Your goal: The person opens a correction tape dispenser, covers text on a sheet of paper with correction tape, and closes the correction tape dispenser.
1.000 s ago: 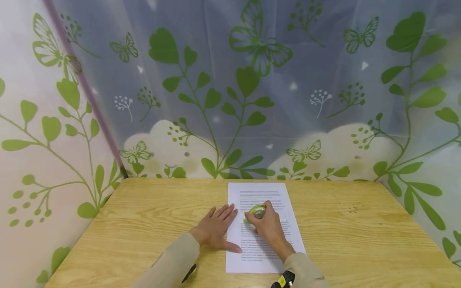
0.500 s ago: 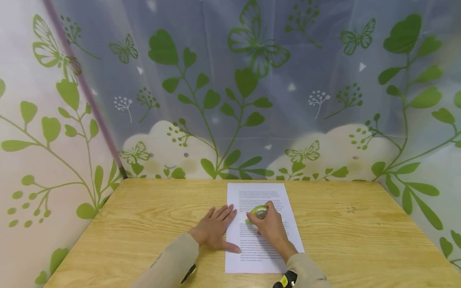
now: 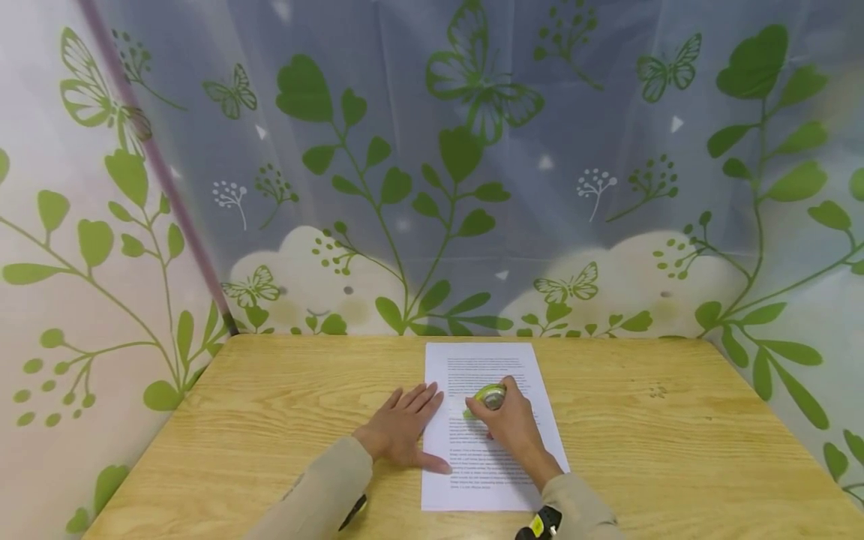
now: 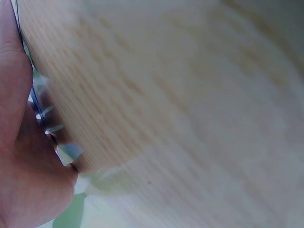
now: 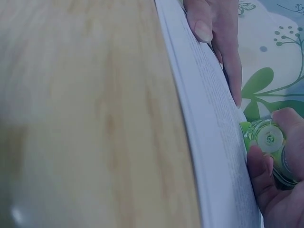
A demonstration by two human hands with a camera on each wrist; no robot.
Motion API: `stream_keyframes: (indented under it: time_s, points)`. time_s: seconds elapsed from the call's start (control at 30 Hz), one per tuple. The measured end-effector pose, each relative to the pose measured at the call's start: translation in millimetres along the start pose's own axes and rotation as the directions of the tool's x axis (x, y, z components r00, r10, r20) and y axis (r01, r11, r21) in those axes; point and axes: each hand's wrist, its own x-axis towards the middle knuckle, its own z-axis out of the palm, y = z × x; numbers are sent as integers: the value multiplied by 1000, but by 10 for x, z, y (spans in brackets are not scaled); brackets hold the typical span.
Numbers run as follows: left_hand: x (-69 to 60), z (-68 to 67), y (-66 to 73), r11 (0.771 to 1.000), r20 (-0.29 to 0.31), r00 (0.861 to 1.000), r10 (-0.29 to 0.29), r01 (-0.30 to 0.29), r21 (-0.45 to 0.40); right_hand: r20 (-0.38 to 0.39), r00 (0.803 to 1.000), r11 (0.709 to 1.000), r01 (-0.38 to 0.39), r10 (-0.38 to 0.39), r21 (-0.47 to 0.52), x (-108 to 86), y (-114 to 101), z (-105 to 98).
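A white sheet of printed paper (image 3: 496,491) lies on the wooden table. On its left edge rests my left hand (image 3: 403,431), fingers spread and straight, thumb reaching over the lower text. My right hand (image 3: 516,427) pinches a round green-and-clear dispenser (image 3: 493,397) between thumb and fingers, its narrow tip down at the page near the middle lines. In the right wrist view the dispenser (image 5: 269,137) shows a clear wheel, with its green tip at the paper (image 5: 209,123). The left wrist view shows only part of my left hand (image 4: 28,142) beside the table surface.
The wooden table (image 3: 270,405) extends to both sides of the paper. Behind it hangs a blue-grey curtain (image 3: 405,150) printed with green leaves and butterflies, and pale curtains stand at left and right. A small mark (image 3: 658,391) shows on the table's right part.
My right hand has moved slightly to the right across the page with the dispenser in it. The left hand has stayed in place on the paper.
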Motion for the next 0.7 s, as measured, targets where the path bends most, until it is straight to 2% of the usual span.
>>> stream_keyframes:
  time_s: [0.37, 0.7]
  points:
    - [-3, 9, -1, 1000, -14, 1000, 8, -8, 4, -7, 1000, 1000, -3, 3, -11, 14, 20, -61]
    - [36, 85, -48, 1000, -33, 999, 23, -22, 8, -10, 1000, 1000, -6, 6, -27, 17, 33, -101]
